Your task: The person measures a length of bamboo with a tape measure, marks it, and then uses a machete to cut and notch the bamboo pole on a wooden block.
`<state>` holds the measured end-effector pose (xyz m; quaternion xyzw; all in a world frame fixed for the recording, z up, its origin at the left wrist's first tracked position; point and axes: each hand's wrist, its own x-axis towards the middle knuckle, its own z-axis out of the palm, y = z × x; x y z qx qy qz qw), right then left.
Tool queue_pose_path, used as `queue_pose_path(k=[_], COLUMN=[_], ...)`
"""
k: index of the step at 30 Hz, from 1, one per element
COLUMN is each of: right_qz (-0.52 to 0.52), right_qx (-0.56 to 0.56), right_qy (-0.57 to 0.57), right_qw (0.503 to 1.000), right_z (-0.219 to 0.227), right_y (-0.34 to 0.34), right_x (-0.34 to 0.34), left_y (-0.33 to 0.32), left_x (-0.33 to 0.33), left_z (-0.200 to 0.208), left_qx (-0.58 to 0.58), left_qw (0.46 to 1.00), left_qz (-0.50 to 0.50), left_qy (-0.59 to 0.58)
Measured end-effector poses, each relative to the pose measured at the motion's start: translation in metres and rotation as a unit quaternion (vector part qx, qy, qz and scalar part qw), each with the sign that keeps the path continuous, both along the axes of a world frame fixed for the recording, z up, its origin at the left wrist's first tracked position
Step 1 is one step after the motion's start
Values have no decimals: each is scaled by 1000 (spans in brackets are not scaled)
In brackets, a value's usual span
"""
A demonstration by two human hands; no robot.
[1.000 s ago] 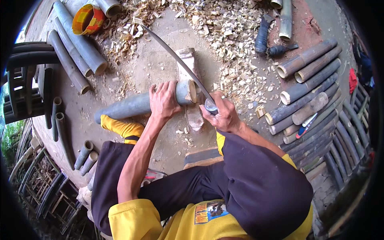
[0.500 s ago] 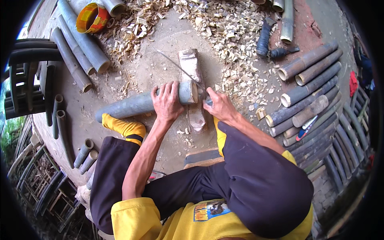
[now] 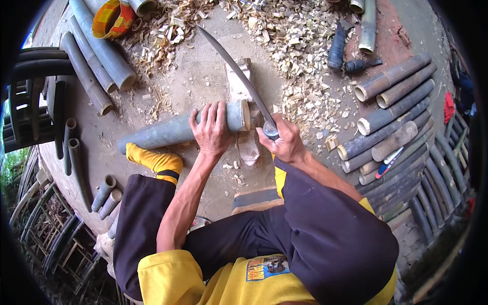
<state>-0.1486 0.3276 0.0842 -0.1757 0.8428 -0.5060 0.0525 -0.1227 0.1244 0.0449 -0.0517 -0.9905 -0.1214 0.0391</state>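
Note:
A thick grey bamboo tube lies slanting before me, its pale cut end at the right. My left hand grips it from above near that end, fingers curved over the top. The tube's right part rests across a pale wooden chopping block. My right hand is closed round the handle of a long machete. The curved blade points up and to the left, passing above the block just beyond the cut end. A foot in a yellow sock is against the tube's left part.
Wood chips cover the ground ahead. Cut bamboo pieces lie in rows at the right, with a red-and-blue tool on them. More tubes and an orange-yellow ring-shaped container are at the upper left. Dark bamboo furniture stands left.
My right hand has turned the machete so that its blade rises higher, showing its broad side. My left hand and the bamboo tube stay nearly in place.

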Motion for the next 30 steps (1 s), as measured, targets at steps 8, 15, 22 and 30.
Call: queue_pose_path(k=[8, 15, 22, 30], right_qz=[27, 69, 25, -7], right_qx=[15, 94, 33, 5], right_qy=[-72, -222, -37, 1], right_qw=[997, 968, 998, 1000], right_z=[-8, -36, -13, 0], right_y=[-2, 20, 2, 1], right_x=[5, -8, 5, 1], left_y=[0, 6, -13, -7], left_x=[-4, -19, -38, -23], left_z=[-2, 14, 19, 13], left_qx=[-10, 19, 40, -6], left_qw=[999, 998, 971, 990], left_qz=[1, -38, -75, -50], left_qy=[42, -48, -224, -134])
